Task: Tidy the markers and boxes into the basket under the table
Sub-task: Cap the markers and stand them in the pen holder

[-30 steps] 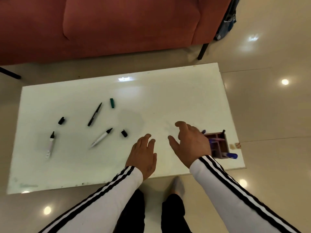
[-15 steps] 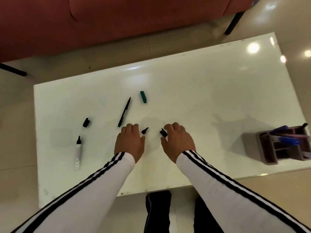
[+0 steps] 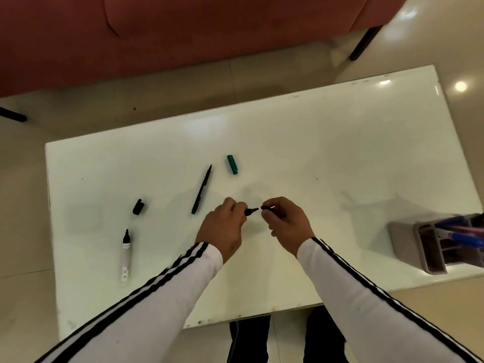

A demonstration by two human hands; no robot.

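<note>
My left hand is closed around a white marker whose black tip pokes out toward the right. My right hand pinches a black cap just beside that tip, a small gap between them. On the white table lie a thin black pen, a green cap, a loose black cap and an uncapped white marker. A grey-brown organiser box with blue and pink markers stands at the right edge.
A red sofa runs along the far side, with a dark leg at the right. Glossy beige floor tiles surround the table. My dark trouser legs show below the near table edge. No basket is in view.
Both hands have lifted off the table: the left has picked up the white marker, the right the black cap, and they now hold them facing each other. The view has shifted slightly.
</note>
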